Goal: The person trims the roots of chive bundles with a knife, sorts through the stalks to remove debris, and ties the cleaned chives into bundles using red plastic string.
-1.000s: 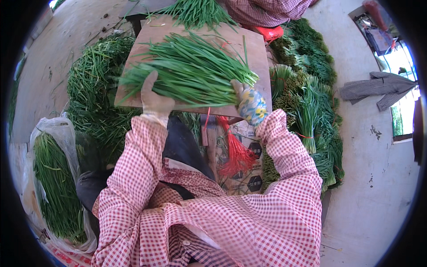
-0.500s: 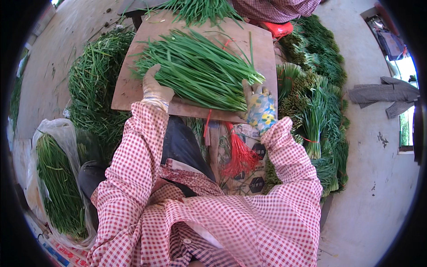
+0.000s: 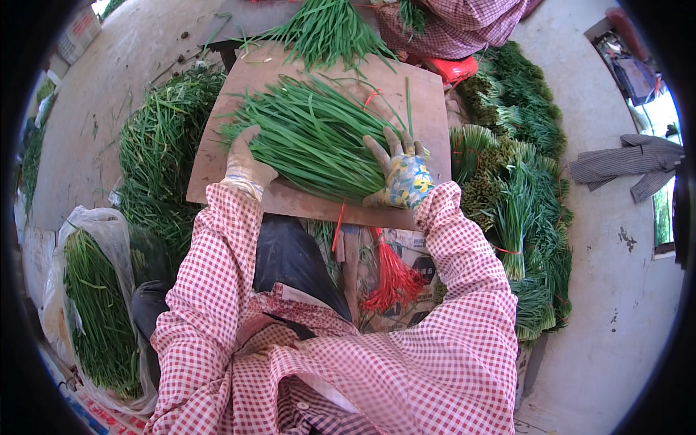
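A loose bunch of green chives (image 3: 312, 141) lies across a brown board (image 3: 214, 177) in front of me, leaf tips to the left and stem ends to the right. My left hand (image 3: 248, 161), in a soiled pale glove, is closed on the near left side of the leaves; some of its fingers are hidden. At the other end, my right hand (image 3: 406, 174) wears a blue-and-yellow patterned glove. Its fingers are spread against the stem ends and mostly cover them.
Red ties (image 3: 391, 279) hang under the board's near edge. Tied chive bundles (image 3: 511, 217) are stacked at right. A heap of loose greens (image 3: 170, 138) and a plastic bag (image 3: 61, 290) of chives stand left. Another chive pile (image 3: 330, 32) lies beyond the board, near a person's checked sleeve (image 3: 464, 22).
My right hand has shifted left onto the stem ends, and its fingers have spread. My left hand keeps its place at the leaves. The whole view has shifted slightly.
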A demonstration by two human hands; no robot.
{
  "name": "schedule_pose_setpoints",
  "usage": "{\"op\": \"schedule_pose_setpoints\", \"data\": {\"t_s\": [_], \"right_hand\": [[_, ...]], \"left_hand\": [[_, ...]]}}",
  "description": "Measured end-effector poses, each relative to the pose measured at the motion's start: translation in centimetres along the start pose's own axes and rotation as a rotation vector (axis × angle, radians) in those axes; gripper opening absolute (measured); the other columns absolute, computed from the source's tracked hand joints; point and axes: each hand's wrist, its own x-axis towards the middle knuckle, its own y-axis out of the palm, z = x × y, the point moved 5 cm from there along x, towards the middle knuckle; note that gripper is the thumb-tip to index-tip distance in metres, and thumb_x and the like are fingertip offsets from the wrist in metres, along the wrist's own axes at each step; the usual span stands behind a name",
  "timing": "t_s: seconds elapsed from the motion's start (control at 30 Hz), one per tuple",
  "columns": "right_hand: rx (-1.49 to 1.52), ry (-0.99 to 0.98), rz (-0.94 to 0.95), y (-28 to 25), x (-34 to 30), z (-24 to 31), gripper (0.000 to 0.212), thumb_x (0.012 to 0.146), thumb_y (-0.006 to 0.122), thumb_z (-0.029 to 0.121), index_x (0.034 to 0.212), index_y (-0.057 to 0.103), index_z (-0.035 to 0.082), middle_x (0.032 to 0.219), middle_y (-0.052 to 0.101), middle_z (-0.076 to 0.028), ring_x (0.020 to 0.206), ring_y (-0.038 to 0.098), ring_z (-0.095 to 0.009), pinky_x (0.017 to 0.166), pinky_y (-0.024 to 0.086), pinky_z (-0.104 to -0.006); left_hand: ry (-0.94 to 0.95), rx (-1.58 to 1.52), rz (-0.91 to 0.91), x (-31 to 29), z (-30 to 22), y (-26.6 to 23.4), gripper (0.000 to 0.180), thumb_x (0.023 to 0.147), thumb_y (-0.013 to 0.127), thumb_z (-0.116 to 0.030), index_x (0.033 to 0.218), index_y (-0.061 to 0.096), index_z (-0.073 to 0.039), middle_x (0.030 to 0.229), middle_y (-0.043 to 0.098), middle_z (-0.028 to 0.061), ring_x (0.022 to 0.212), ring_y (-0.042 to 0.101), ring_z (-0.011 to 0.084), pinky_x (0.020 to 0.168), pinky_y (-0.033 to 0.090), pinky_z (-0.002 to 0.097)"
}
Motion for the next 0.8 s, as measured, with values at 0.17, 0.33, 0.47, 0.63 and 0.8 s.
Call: {"op": "schedule_pose_setpoints", "data": {"t_s": [0.17,0.33,0.47,0.63,0.8], "right_hand": [[0.116,0.005,-0.063,1.5,1.6,-1.0,0.117,0.054,0.082,0.053,0.149,0.02,0.024,0.149,0.027,-0.017,0.136,0.023,-0.043,0.109,0.023,-0.0579],[0.062,-0.01,-0.113,0.7,2.1,-0.4,0.116,0.052,0.085,0.044,0.147,0.025,0.015,0.144,0.035,-0.013,0.129,0.035,-0.042,0.106,0.03,-0.0539],[0.109,0.032,-0.162,1.2,2.3,-0.4,0.112,0.054,0.083,0.044,0.146,0.027,0.013,0.141,0.038,-0.013,0.127,0.037,-0.04,0.106,0.03,-0.0531],[0.089,0.098,-0.103,1.3,3.3,-0.9,0.103,0.062,0.078,0.045,0.146,0.027,0.013,0.146,0.033,-0.01,0.132,0.03,-0.042,0.108,0.03,-0.0515],[-0.036,0.052,-0.13,3.4,2.6,0.3,0.102,0.061,0.077,0.041,0.145,0.027,0.013,0.146,0.031,-0.013,0.135,0.025,-0.042,0.11,0.019,-0.058]], "left_hand": [[0.344,0.458,0.017,-1.4,-4.5,-0.5,0.044,0.08,0.066,-0.012,0.119,0.052,0.0,0.112,0.063,0.0091,0.101,0.06,0.0193,0.092,0.047,0.0315],[0.587,0.624,-0.415,-4.5,-11.5,-3.8,0.059,0.081,0.068,-0.013,0.132,0.042,0.001,0.127,0.052,0.0127,0.112,0.053,0.0207,0.098,0.04,0.0321],[1.104,0.965,-0.39,-10.5,-9.3,0.8,0.063,0.085,0.068,-0.019,0.136,0.037,-0.001,0.133,0.046,0.0137,0.124,0.043,0.0247,0.106,0.033,0.0373],[1.28,1.588,0.375,-11.4,-0.2,12.0,0.083,0.069,0.077,-0.036,0.138,0.038,-0.012,0.141,0.038,0.0155,0.135,0.03,0.0355,0.112,0.021,0.0524],[0.936,1.921,0.676,-5.4,2.3,16.9,0.112,0.053,0.082,-0.05,0.144,0.027,-0.015,0.148,0.028,0.0149,0.14,0.02,0.0345,0.113,0.012,0.0533]]}}
